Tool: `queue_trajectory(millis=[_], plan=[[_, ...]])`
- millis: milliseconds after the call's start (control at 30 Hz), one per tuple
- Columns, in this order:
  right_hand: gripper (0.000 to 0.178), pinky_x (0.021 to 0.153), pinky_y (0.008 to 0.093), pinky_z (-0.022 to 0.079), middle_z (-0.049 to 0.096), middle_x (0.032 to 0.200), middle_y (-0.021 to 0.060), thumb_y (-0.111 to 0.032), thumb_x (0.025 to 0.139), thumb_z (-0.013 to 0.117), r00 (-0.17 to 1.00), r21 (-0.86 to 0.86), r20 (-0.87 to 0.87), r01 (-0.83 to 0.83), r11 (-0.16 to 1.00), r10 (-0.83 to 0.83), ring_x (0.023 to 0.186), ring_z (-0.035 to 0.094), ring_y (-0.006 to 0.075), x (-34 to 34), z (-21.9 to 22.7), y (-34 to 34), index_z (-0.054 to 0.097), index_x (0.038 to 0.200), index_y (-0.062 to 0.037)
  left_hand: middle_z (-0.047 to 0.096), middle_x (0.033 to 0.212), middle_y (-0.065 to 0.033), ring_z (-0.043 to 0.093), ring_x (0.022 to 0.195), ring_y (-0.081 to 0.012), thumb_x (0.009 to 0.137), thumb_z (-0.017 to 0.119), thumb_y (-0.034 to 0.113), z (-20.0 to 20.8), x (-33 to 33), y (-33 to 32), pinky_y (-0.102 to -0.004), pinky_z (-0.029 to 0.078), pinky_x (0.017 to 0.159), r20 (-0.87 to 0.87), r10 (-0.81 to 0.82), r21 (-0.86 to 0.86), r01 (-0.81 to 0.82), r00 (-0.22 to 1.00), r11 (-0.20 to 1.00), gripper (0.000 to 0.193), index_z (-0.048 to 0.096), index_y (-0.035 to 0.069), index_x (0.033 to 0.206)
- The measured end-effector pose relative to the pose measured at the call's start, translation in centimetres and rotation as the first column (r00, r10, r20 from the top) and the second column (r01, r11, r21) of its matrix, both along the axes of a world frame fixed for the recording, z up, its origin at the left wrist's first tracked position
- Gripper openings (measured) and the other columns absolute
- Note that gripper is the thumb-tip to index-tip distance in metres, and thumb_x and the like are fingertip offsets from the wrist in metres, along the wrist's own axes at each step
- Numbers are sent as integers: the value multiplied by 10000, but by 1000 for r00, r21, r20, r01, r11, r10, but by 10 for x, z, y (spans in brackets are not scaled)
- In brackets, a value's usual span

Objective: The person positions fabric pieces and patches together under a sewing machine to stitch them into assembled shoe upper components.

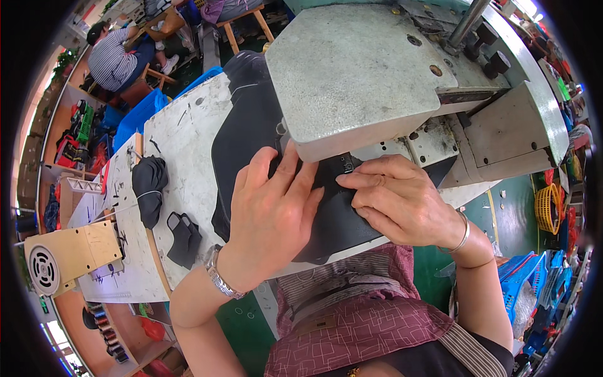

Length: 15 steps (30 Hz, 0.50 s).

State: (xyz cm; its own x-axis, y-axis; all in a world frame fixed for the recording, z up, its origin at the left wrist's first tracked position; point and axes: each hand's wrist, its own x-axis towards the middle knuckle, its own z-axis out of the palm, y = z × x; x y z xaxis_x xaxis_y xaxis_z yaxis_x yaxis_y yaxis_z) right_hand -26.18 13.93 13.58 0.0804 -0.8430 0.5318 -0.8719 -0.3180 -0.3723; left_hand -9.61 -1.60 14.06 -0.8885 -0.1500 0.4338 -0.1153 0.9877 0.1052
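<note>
A large black piece of material (330,220), fabric or leather, lies under the head of a sewing machine (358,69). My left hand (273,207) rests on it with its fingers stretched out, their tips close to the machine head's lower edge. Beside the small metal presser foot (347,164), my right hand (399,201) has its thumb and fingers pinched together low over the material. Whatever is between those fingertips is too small to make out. The needle is hidden behind the machine head.
On the white worktable (195,135), left of the material, lie a tied black bundle (149,188) and small black cut pieces (184,240). A wooden box with a round vent (75,257) stands farther left. Blue baskets (524,276) are at right. Another person (113,63) sits at far left.
</note>
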Motion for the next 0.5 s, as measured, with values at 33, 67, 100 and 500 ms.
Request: queue_trajectory(millis=[33,67,100,500], plan=[[179,801,407,528,695,1043,108,-43,734,707,1000,-9,-5,9,1000,-9,976,626,297,1,0,-1,628,892,-19,620,1204,-167,510,1083,-325,747,738,135,0,0,-1,-394,437,825,3,3,1,-3,1000,1000,430,654,-10,1143],[185,797,406,528,694,1050,109,-47,732,711,1000,-18,-9,18,1000,-18,975,626,298,1,0,-1,629,896,-18,617,1202,-166,510,1082,-325,750,737,142,0,-1,-2,-398,434,825,3,15,-5,-15,1000,1000,398,658,-7,1111],[185,797,406,528,694,1050,109,-47,732,711,1000,-15,-9,19,1000,-19,975,626,298,1,0,-1,629,896,-18,614,1200,-165,510,1082,-324,754,737,149,-1,-3,-3,-401,432,825,0,22,-10,-22,1000,1000,367,663,-4,1080],[250,886,428,487,661,1163,130,-89,746,719,998,79,-47,51,996,-47,1073,591,307,2,5,-2,623,965,-16,611,1176,-158,528,1033,-326,775,729,165,-1,-16,-21,-409,431,818,10,21,6,-21,1000,1000,327,642,9,1049]])
